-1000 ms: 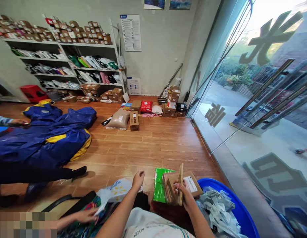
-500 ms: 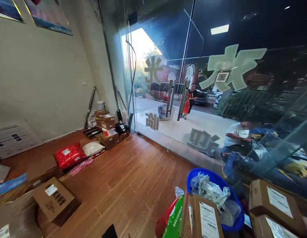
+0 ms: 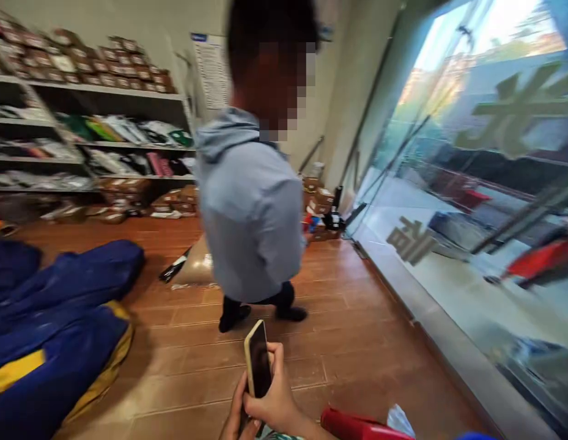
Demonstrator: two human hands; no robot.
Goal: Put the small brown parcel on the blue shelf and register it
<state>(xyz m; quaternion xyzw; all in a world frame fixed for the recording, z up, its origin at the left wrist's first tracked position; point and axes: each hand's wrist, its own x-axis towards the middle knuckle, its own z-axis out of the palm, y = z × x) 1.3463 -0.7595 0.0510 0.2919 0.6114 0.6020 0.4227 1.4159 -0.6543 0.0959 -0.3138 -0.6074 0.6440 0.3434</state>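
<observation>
A smartphone (image 3: 259,366) with a pale yellow edge and a dark screen stands tilted upright at the bottom middle of the head view. My right hand (image 3: 278,394) is closed round its right side, with the thumb across the lower part. Lower down, my left hand (image 3: 239,408) wraps the phone's left edge and bottom, partly hidden by the right hand. Beyond the phone, a person in a light blue hooded jacket (image 3: 247,208) stands on the wooden floor (image 3: 306,360), turned partly away. Near my right forearm lies a red object (image 3: 357,425), cut off by the frame.
Large blue and yellow sacks (image 3: 77,293) lie on the left. Shelves (image 3: 114,88) along the back wall hold many small parcels. A brown parcel (image 3: 196,263) is on the floor behind the person. A glass front (image 3: 430,140) runs down the right, with boxes (image 3: 320,201) in the corner.
The view has swung left, from the glass doors to the shelves and sacks. A person in light blue now stands close ahead. Both hands and the phone have come into view from the bottom.
</observation>
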